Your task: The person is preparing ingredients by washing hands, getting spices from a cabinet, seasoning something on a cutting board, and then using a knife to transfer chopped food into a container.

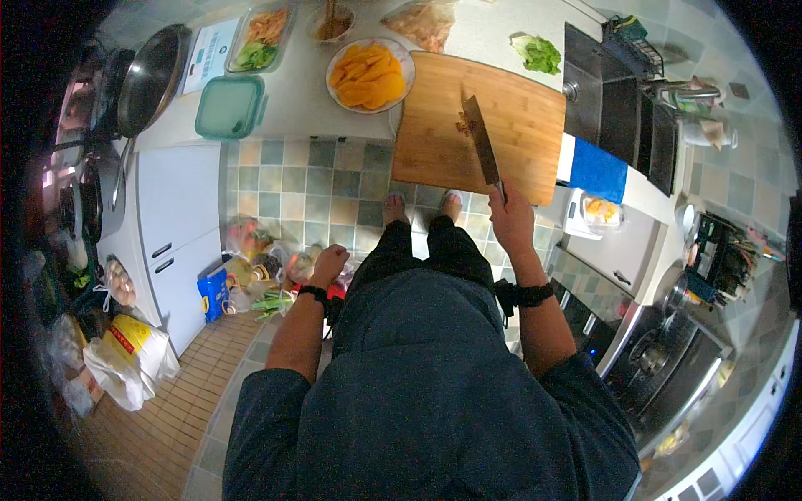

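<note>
My right hand (512, 216) grips the handle of a broad-bladed kitchen knife (481, 141). The blade lies over a wooden cutting board (526, 119), its tip pointing to the far side. Beside the blade's left edge sits a small heap of chopped brown bits (464, 124). Down at my left side hangs my left hand (330, 265), fingers curled in, with nothing visible in it. A plate (408, 87) holding orange slices (368, 75), perhaps pumpkin or mango, stands next to the board's left edge.
Behind the board lie lettuce leaves (537, 54) and a plastic bag of pale pink food (426, 26). Leftward are a food container (235, 56), its green lid (229, 108) and a frying pan (152, 81). A sink (617, 103) and blue cloth (598, 170) are rightward. Grocery bags (250, 238) crowd the floor.
</note>
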Motion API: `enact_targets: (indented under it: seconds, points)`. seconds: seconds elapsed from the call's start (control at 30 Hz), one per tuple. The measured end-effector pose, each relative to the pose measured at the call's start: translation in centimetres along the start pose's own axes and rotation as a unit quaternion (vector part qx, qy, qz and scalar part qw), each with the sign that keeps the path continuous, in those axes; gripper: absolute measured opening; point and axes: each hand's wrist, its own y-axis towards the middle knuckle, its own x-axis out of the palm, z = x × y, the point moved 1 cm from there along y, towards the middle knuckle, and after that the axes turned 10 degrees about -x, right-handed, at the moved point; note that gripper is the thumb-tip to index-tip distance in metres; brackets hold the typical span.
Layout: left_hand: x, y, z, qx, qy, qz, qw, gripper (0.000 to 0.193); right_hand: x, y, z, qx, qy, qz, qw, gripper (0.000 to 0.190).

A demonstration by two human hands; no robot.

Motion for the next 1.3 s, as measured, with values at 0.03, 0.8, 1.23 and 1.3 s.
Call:
enact_targets:
  seconds: [0.03, 0.8, 1.23, 1.3]
  points:
    - [0.0, 0.1, -0.2, -0.001, 0.001, 0.003, 1.0, 0.041, 0.1, 0.0, 0.0, 0.0, 0.0, -0.001, 1.0, 0.037]
    - [0.5, 0.0, 0.7, 0.039, 0.011, 0.022, 0.999, 0.04, 1.6, -1.8, 0.7, -0.046, -0.038, 0.034, 0.998, 0.036]
    - [1.4, 1.5, -2.6, 0.091, 0.067, 0.029, 0.993, 0.04, 1.3, -1.9, 1.1, 0.005, -0.018, 0.012, 1.0, 0.039]
    - [1.2, 1.7, -2.8, 0.105, 0.093, 0.033, 0.99, 0.04, 1.5, -1.7, 1.7, 0.0, -0.03, 0.03, 0.999, 0.038]
